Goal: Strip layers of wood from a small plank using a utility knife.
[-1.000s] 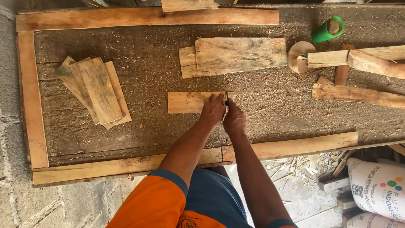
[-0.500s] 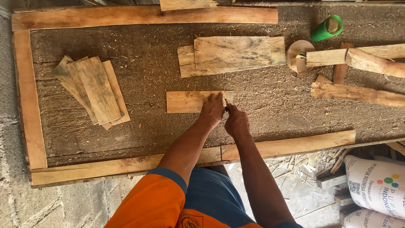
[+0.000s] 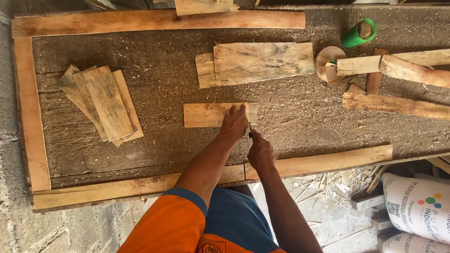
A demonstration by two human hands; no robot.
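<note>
At the bottom centre of the frame, our right hand (image 3: 260, 152) is closed around a thin dark pencil-like tool (image 3: 251, 130), its tip at the near edge of a small flat rectangular pale wooden board (image 3: 208, 115). Just above, at the centre, our left hand (image 3: 234, 122) presses flat, fingers spread, on the board's right end, seemingly to keep it from sliding on the sawdust-covered brown worktable (image 3: 159, 93). Since a second ago, the right hand has drawn slightly nearer to us along the board's end. Farther up lie a larger weathered plank (image 3: 262, 61) and, upper right, a green plastic cylinder (image 3: 358, 33).

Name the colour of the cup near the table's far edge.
Green cup, seen best in the head view.
</note>
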